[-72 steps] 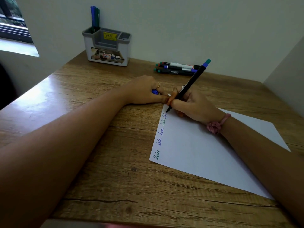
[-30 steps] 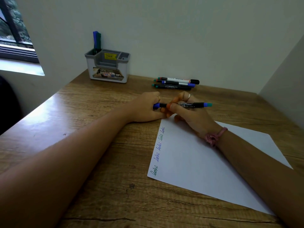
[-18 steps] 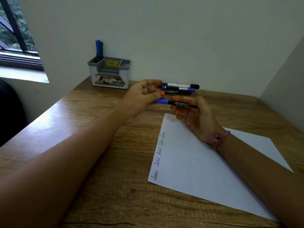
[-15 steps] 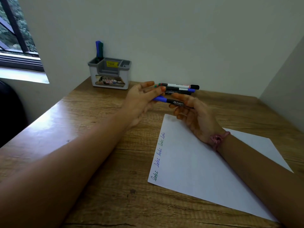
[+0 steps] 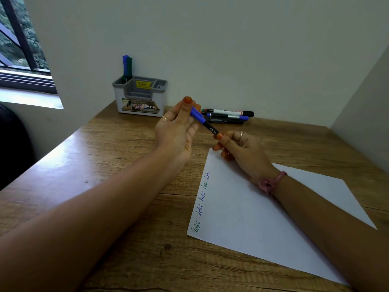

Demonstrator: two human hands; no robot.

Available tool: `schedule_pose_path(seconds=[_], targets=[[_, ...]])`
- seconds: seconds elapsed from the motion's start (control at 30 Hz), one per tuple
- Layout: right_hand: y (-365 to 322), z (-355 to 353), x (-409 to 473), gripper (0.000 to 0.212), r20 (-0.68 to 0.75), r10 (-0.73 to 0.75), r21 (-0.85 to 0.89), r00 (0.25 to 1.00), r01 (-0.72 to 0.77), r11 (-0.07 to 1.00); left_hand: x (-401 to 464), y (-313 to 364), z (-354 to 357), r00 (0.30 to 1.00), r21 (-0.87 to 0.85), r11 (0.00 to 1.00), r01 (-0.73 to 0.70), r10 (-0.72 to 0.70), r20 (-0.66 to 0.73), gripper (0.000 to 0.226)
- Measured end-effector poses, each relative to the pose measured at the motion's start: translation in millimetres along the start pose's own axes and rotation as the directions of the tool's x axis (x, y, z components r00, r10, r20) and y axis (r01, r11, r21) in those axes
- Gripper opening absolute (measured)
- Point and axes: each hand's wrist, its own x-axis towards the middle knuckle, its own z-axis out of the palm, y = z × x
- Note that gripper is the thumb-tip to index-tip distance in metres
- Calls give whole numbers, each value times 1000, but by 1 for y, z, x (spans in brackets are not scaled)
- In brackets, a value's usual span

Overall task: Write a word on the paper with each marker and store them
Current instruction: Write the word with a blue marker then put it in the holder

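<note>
Left hand: raised above the table, the left hand point(image 5: 176, 127) faces palm-up toward the camera, its thumb and fingers pinching the blue-capped end of the marker point(image 5: 205, 122).
Right hand: lower and nearer the paper, the right hand point(image 5: 242, 148) grips the black barrel's other end between thumb and curled fingers; a pink band sits on its wrist.
Marker in hand: black barrel with white lettering and a blue cap, slanting from upper left down to lower right, spanning both hands, held off the table.
Paper: the white sheet point(image 5: 263, 218) lies flat on the table, turned at an angle, partly under the right forearm.
Writing: four small cursive words point(image 5: 202, 201) run along the paper's left edge, in green and blue ink, the nearest one green.
Loose markers: three markers point(image 5: 227, 116) lie side by side on the table near the wall, just beyond the hands; one has a black cap, one a blue cap, the third is dark.
Holder: a grey and white desk organiser point(image 5: 140, 95) stands at the back of the table by the wall, with a yellow sticker inside it.
Stored markers: a blue one and a green one point(image 5: 127, 67) stand upright in the organiser's left compartment.
Table: wood-grain table point(image 5: 105, 165), with a window at far left.
</note>
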Motion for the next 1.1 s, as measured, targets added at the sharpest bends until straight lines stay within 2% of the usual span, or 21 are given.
schedule_pose_path(seconds=[0.13,0.5,0.67,0.77,0.83,1.0,1.1], targets=[[0,0,0,21,61,2,-65,998,2,998,-2,0,3,997,94,994,-49,43,68,19],[-1,-4,0,28,82,37,-17,996,-36,999,1,-8,0,991,181,981,-63,41,124,13],[0,-3,1,29,85,22,-3,996,-22,1000,3,-9,-3,987,184,983,-24,-6,163,23],[0,-1,2,29,87,8,11,996,-9,1000,3,-8,-4,976,257,965,-43,-14,216,36],[-1,1,2,30,96,13,-1,995,-13,1000,5,-6,-5,974,290,955,-61,-6,225,36],[2,2,0,14,133,-19,-205,991,46,978,17,8,-10,992,301,949,-91,59,114,38],[7,1,-1,19,272,-113,-476,956,236,847,28,28,-15,986,300,939,-166,158,52,37]])
